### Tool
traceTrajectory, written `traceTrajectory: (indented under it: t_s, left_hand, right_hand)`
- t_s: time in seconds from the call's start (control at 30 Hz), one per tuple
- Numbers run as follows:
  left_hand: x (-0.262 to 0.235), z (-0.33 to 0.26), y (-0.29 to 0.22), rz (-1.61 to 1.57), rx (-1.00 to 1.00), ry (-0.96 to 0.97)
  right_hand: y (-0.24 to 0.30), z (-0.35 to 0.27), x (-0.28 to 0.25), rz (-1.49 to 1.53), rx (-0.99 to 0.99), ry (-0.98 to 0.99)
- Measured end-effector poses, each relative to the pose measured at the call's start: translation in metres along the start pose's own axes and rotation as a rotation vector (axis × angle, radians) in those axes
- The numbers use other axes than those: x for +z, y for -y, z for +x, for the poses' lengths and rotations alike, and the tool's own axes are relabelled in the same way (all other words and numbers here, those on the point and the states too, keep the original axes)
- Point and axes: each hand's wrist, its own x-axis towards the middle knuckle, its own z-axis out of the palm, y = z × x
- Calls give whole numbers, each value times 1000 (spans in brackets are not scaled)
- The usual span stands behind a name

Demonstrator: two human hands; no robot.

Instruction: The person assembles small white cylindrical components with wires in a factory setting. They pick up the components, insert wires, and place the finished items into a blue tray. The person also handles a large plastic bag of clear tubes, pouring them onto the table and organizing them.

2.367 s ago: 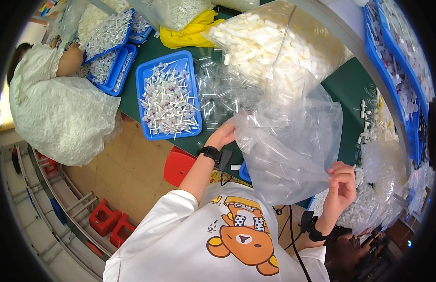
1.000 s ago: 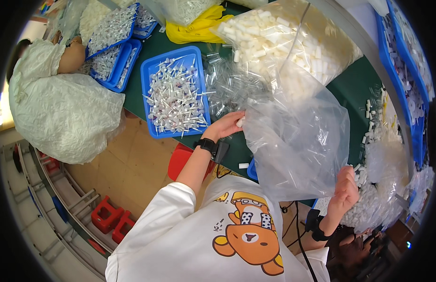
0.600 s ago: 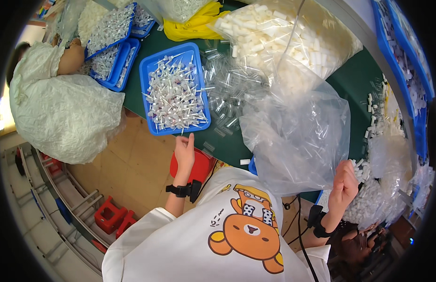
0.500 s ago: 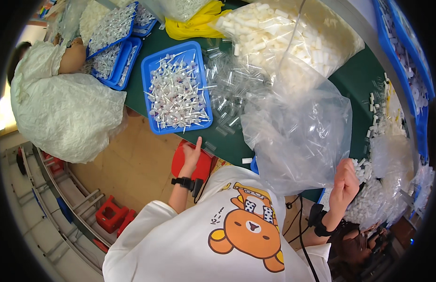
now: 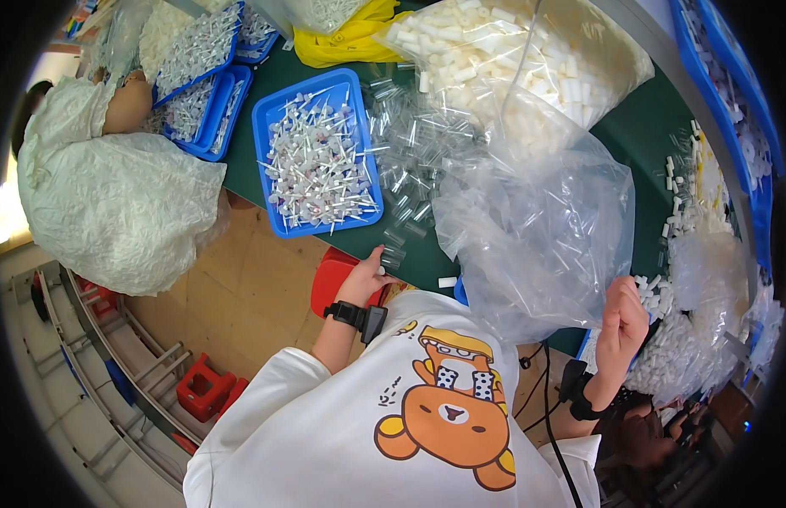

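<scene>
My left hand [image 5: 365,278] is at the near edge of the green table, its fingers closed at a short clear tube [image 5: 393,252] there. Many more clear tubes [image 5: 410,144] lie in a loose heap beyond it. My right hand [image 5: 623,326] is curled closed against the lower right edge of a large clear plastic bag [image 5: 537,237]. Whatever its fingers hold is hidden. The bag's far part is full of white cylindrical pieces [image 5: 511,59]. A blue tray [image 5: 259,161] to the left of the tubes holds many small white thin-stemmed parts [image 5: 321,165].
A co-worker in a pale garment [image 5: 113,195] sits at the far left beside stacked blue trays [image 5: 208,154]. A yellow bag [image 5: 342,46] lies at the back. White pieces [image 5: 689,356] are piled at the right. A red stool [image 5: 332,275] stands below the table edge.
My left hand has moved right and slightly down from an outstretched pose to the tubes at the table edge, and a tube has shifted right with it. My right hand stays by the bag.
</scene>
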Motion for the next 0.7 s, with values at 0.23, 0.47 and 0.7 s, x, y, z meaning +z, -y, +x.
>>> traceTrajectory:
  t_s: [0.23,0.47,0.7]
  left_hand:
    - [3,9,-9,-246,-210,-263]
    - [8,23,9,-153,0,-324]
    - [15,24,9,-137,58,-337]
  right_hand:
    - [0,-2,-1,4,23,34]
    - [3,-1,3,0,42,2]
    - [4,-1,5,-4,69,11]
